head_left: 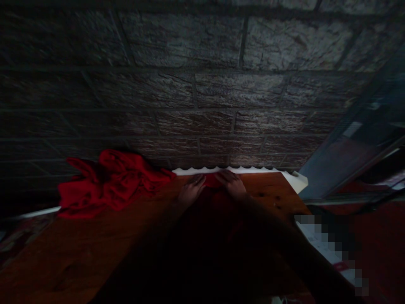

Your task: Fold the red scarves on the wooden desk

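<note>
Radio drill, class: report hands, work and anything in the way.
Left hand, right hand: on the red cloth. Cloth: on wooden table, partly shadowed. Obstructions: none seen; red heap left, apart from hands.

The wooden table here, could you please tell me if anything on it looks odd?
The red cloth heap on the left of the wooden table looks untidy: it lies crumpled, whereas the red fabric between the hands looks flatter. No spill shows, though the picture is dark.
</note>
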`<state>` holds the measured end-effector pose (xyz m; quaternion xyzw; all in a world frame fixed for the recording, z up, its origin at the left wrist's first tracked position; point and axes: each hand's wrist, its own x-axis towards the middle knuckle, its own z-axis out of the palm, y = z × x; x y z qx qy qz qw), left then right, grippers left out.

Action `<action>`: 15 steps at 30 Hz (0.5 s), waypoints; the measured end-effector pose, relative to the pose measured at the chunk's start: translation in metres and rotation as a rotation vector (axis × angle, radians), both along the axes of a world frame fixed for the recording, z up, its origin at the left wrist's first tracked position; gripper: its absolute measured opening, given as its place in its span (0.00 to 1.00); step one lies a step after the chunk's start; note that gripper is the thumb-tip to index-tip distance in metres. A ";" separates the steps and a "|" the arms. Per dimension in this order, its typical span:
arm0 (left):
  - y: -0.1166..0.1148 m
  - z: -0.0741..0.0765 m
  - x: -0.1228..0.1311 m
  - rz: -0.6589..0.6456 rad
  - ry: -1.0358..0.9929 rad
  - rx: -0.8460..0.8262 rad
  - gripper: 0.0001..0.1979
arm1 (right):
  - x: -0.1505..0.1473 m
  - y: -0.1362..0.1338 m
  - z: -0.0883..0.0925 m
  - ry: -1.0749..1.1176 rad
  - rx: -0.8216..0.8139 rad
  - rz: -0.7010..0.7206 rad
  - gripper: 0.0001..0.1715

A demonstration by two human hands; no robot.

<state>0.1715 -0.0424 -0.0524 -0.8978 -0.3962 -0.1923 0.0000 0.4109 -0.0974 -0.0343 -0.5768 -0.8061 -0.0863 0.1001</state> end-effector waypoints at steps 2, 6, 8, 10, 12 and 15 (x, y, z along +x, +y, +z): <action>-0.002 -0.002 0.000 -0.032 0.019 0.019 0.23 | 0.004 0.002 -0.002 0.000 -0.057 0.047 0.31; -0.007 -0.008 -0.006 -0.132 0.114 0.009 0.27 | 0.026 -0.008 -0.008 0.061 -0.170 0.125 0.32; -0.006 -0.006 -0.008 -0.127 0.139 -0.055 0.28 | 0.036 -0.015 -0.007 0.092 -0.201 0.204 0.31; -0.001 0.002 -0.006 -0.117 0.151 -0.149 0.28 | 0.039 -0.019 0.000 0.112 -0.213 0.232 0.29; 0.008 0.014 0.002 -0.130 0.133 -0.210 0.25 | 0.034 -0.017 0.011 0.138 -0.185 0.159 0.26; 0.018 0.029 0.019 -0.212 0.033 -0.177 0.23 | 0.016 -0.004 0.021 0.177 -0.099 0.002 0.29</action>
